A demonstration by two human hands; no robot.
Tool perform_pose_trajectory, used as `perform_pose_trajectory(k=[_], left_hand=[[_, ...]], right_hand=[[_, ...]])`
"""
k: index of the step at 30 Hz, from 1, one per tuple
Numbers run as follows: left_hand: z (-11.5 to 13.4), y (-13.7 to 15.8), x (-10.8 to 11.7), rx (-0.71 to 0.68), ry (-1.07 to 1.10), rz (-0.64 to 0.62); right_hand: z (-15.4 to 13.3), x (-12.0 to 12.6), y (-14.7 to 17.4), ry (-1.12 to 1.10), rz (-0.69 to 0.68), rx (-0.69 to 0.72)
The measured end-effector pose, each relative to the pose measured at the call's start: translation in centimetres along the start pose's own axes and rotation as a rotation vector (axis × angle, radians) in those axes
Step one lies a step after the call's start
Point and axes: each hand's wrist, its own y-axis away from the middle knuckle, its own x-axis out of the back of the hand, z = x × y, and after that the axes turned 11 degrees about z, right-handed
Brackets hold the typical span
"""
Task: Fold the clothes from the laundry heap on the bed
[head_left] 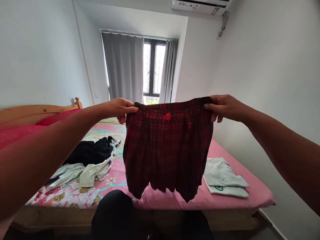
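Observation:
A dark red plaid pleated skirt (pixel 167 150) hangs spread out in front of me, its waistband at the top with a red button at the middle. My left hand (pixel 122 108) pinches the left end of the waistband between thumb and fingers. At the opposite end, my right hand (pixel 222 106) grips the other corner of the band. The skirt's lower edge hangs in front of the bed's near side, above my knees.
The bed (pixel 255 191) has a pink floral cover. Loose black and white clothes (pixel 92 156) lie heaped on its left, and folded white shirts (pixel 226 178) lie on its right. Grey curtains (pixel 123 63) frame a window behind. A wooden headboard (pixel 37 111) stands left.

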Motion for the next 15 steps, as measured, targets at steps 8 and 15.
perform_pose_trajectory(k=[8, 15], left_hand=[[0.3, -0.3, -0.6, -0.014, 0.048, 0.074], [1.9, 1.5, 1.4, -0.238, -0.008, 0.309]], right_hand=[[0.3, -0.1, -0.1, -0.066, -0.016, -0.066], [-0.4, 1.8, 1.0, -0.117, 0.04, -0.011]])
